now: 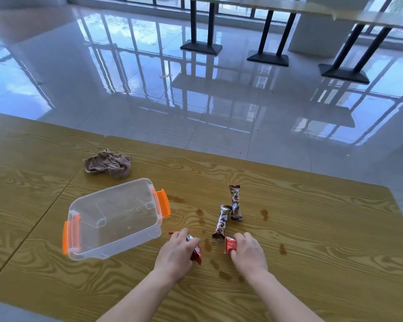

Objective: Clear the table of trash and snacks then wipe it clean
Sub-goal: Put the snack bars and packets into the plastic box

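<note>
On the wood-grain table (312, 228), the left hand (176, 253) curls its fingers around a glossy red snack packet (197, 253), and the right hand (249, 252) pinches a second crinkly red packet (230, 244). Two slim brown bars (235, 202) lie just beyond. A clear plastic box (113, 219) with orange clips sits left; a crumpled brown cloth (108, 163) lies behind it. Brown drips (264, 214) dot the surface.

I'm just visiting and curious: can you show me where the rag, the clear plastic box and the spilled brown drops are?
Rag (107, 163), head view: middle of the crumpled brown cloth.
Clear plastic box (79, 253), head view: its near rim.
Brown drops (264, 214), head view: the spot right of the snack bars.
</note>
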Demonstrator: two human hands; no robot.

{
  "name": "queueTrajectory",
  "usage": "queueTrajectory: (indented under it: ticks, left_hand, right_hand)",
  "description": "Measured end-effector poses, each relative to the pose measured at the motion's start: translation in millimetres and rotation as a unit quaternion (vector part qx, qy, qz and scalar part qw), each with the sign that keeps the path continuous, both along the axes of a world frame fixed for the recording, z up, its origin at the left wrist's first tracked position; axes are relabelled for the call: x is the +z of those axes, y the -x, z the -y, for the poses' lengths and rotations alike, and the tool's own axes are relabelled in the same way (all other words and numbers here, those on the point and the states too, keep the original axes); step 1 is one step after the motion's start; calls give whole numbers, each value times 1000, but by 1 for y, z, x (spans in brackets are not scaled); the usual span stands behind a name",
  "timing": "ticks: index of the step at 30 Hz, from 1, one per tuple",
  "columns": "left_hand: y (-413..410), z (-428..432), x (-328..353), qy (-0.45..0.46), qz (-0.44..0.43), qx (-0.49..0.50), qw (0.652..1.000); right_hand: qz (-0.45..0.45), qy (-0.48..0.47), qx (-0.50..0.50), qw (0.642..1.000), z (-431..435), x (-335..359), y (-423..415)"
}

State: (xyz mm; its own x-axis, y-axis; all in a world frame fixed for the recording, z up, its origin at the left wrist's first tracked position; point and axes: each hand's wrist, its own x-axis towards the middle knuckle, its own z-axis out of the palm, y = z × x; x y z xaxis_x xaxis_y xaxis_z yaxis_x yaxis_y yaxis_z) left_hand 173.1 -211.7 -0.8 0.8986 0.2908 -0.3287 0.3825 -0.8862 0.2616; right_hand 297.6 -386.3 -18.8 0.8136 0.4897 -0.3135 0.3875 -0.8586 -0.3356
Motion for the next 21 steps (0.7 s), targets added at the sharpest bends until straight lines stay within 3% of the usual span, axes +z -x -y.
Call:
queueTrajectory:
  ticks: [6, 21]
  left_hand:
    - [4, 2, 5, 21, 41, 0, 999]
    - [7, -29, 77, 43, 274, 52, 959]
  right_hand:
    - [23, -31, -22, 999, 11, 6, -4]
    - [96, -163, -15, 982, -41, 76, -12]
